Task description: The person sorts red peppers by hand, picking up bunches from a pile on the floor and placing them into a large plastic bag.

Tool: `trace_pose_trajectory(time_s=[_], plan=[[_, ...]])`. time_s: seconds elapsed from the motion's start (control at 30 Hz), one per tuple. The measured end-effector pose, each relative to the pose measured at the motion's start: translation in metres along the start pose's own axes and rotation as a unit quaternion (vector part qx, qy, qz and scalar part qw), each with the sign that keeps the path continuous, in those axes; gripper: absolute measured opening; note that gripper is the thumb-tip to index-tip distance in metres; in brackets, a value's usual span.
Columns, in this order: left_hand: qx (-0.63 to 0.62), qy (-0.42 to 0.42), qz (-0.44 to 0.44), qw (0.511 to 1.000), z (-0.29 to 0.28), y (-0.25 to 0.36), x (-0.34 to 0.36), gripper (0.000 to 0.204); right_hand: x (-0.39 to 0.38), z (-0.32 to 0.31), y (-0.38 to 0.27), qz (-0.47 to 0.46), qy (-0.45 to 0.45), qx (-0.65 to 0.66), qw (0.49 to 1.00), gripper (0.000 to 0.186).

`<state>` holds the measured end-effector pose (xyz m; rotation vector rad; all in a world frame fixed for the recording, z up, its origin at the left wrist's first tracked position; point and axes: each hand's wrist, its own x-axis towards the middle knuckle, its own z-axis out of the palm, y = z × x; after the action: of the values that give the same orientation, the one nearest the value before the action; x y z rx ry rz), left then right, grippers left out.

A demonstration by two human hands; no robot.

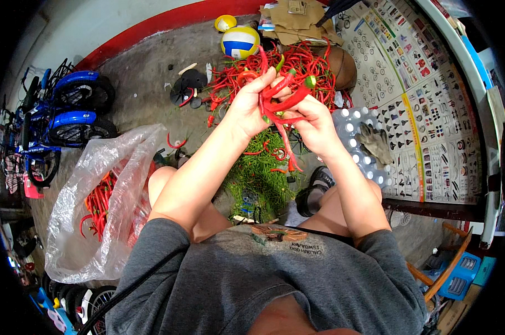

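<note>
Both my hands are raised in front of me over the floor. My left hand is closed round several long red chili peppers, one with a green tip. Close against it, my right hand pinches at the same bunch, its thumb and fingers on the peppers. A pepper hangs down below the hands. Past them lies a large heap of red chili peppers on the floor. Beneath the hands spreads a pile of green stems with a few red peppers on it.
On my left stands a clear plastic bag with red peppers inside, and small blue bikes beyond it. A ball and flattened cardboard lie behind the heap. Capped plastic bottles with a grey glove stand right.
</note>
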<state>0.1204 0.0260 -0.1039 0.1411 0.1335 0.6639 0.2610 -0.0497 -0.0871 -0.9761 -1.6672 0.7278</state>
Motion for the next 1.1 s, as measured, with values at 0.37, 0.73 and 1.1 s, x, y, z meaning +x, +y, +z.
trace_pose_trajectory(time_s=[0.37, 0.73, 1.1], plan=[[0.126, -0.008, 0.164, 0.978, 0.021, 0.075, -0.046, 0.016, 0.016, -0.028, 0.018, 0.139, 0.105, 0.045, 0.984, 0.028], [0.838, 0.39, 0.148, 0.353, 0.135, 0.131, -0.346, 0.022, 0.004, -0.022, 0.029, 0.033, -0.046, -0.208, 0.977, 0.016], [0.811, 0.495, -0.093, 0.297, 0.011, 0.122, -0.449, 0.05, -0.006, -0.013, 0.028, 0.04, -0.132, -0.269, 0.953, 0.013]])
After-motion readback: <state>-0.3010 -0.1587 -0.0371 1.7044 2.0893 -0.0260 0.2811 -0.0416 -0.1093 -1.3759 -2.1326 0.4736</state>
